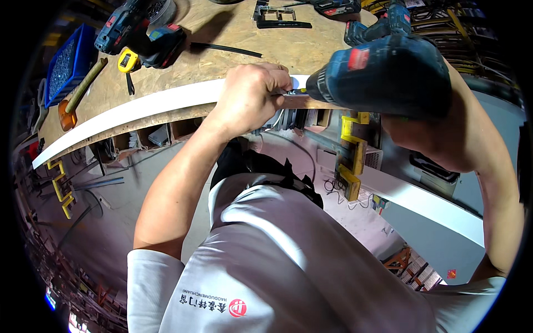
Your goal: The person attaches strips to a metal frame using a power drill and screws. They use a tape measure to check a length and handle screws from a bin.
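gripping blue drill [388, 75], smooth white board [139, 108]

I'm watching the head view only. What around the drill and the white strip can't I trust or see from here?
- Right hand: its grip is hidden behind the blue drill.
- Drill tip: covered by the left hand; bit and any screw can't be told.
- Small piece at the left fingers: mostly covered by the fist.
- White strip: hidden behind the hands and drill.
- Yellow clamp: its top is behind the drill.
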A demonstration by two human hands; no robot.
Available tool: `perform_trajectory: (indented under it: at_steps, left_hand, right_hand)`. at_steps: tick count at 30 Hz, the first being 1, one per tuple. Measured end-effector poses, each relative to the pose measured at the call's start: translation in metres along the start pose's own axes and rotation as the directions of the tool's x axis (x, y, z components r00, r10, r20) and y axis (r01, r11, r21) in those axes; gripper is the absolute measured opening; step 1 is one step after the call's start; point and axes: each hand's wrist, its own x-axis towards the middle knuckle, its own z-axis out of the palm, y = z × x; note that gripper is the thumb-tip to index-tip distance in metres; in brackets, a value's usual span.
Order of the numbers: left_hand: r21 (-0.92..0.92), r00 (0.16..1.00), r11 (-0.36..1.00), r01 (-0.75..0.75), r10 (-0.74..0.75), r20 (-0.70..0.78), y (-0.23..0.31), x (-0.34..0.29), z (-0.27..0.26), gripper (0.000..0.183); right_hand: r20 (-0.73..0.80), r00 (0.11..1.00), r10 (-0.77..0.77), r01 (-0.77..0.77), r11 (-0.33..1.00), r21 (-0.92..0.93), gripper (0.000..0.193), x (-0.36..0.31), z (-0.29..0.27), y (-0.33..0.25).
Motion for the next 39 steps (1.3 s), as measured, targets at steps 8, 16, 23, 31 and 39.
perform_trajectory:
  at_steps: [8, 16, 23, 31, 39]
  left_hand:
    - [-0.004, 0.999, 0.999, -0.034, 0.034, 0.013, 0.002, 0.003, 0.003, 0.020]
    - [0.010, 0.998, 0.998, -0.062, 0.062, 0.019, 0.000, 0.003, 0.003, 0.018]
    - [0.042, 0.996, 0.996, -0.078, 0.077, 0.041, 0.000, 0.003, 0.002, 0.019]
    - [0.080, 0.971, 0.969, -0.235, 0.237, -0.017, 0.001, 0.003, 0.003, 0.026]
    - [0.099, 0.964, 0.961, -0.260, 0.264, -0.035, -0.002, -0.001, 0.006, 0.018]
  right_hand:
    - [-0.030, 0.998, 0.052, -0.050, 0.997, 0.061, 0.056, -0.015, 0.003, -0.006]
    - [0.052, 0.982, 0.183, -0.188, 0.976, 0.114, 0.062, -0.016, -0.001, -0.014]
    - [-0.089, 0.992, 0.085, -0.080, 0.995, 0.057, 0.065, -0.022, 0.006, -0.015]
    - [-0.058, 0.998, 0.040, -0.041, 0.999, -0.026, 0.053, -0.016, 0.005, -0.023]
    - [-0.026, 0.996, -0.083, 0.081, 0.994, -0.073, 0.038, -0.013, 0.007, -0.006]
